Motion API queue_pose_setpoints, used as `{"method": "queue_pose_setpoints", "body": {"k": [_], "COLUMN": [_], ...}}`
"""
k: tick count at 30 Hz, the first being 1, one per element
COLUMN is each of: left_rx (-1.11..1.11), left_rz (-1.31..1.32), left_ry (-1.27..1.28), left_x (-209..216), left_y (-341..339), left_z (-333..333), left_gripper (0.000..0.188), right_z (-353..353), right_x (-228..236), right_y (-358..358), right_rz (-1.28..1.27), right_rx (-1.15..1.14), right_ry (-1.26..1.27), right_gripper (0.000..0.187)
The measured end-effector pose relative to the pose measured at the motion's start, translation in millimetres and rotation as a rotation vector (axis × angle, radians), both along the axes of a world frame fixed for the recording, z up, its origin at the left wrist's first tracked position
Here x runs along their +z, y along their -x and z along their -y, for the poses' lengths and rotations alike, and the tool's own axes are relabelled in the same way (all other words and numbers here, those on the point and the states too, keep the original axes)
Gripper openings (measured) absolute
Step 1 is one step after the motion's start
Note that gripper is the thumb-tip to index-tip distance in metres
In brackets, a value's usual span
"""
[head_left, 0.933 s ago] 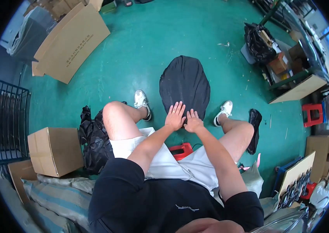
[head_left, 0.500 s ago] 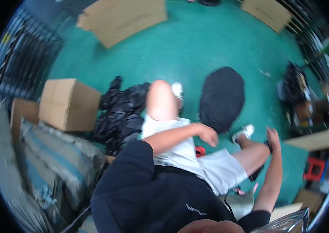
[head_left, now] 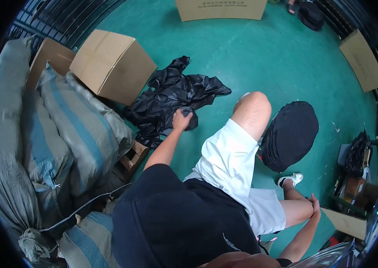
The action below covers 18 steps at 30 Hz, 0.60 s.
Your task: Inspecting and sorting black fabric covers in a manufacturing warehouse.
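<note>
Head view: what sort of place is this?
Probably a storeroom or small warehouse, possibly with a work area: stuffed woven sacks piled at the left, a large cardboard box beside them, and a dark metal rack at the upper left.

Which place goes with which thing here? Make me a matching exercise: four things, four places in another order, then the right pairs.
Things:
1. Bare left hand
2. Bare right hand
3. Black oval fabric stack
4. Brown cardboard box

Places:
A. On the green floor, near the white shoe of the right foot
B. Beside the grey woven sacks with blue stripes
C. On the crumpled, glossy black sheeting
D. On the bare right knee

Right pairs: 1-C; 2-D; 3-A; 4-B
</note>
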<state>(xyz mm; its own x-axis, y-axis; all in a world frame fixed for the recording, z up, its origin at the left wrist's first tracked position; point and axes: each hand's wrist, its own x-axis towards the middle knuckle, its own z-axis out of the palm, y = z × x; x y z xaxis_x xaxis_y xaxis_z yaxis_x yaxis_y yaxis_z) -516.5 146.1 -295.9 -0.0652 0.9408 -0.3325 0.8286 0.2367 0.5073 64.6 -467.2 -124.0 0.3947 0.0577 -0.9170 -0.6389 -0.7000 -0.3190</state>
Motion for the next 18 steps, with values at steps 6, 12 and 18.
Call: {"method": "queue_pose_setpoints", "body": {"k": [6, 12, 18], "left_rx": [-0.164, -0.154, -0.259], "left_rz": [-0.255, -0.181, 0.035], "left_ry": [0.621, 0.734, 0.600], "left_x": [-92, -120, -112], "left_y": [90, 115, 77], "left_z": [85, 123, 138], "left_gripper": [0.075, 0.066, 0.044], "right_z": [23, -6, -9], "right_x": [5, 9, 0], "right_y": [-14, -3, -17], "right_rz": [0.191, 0.314, 0.504], "right_rx": [0.099, 0.287, 0.702], "right_ry": [0.133, 0.257, 0.472], "right_gripper": [0.059, 0.053, 0.059]}}
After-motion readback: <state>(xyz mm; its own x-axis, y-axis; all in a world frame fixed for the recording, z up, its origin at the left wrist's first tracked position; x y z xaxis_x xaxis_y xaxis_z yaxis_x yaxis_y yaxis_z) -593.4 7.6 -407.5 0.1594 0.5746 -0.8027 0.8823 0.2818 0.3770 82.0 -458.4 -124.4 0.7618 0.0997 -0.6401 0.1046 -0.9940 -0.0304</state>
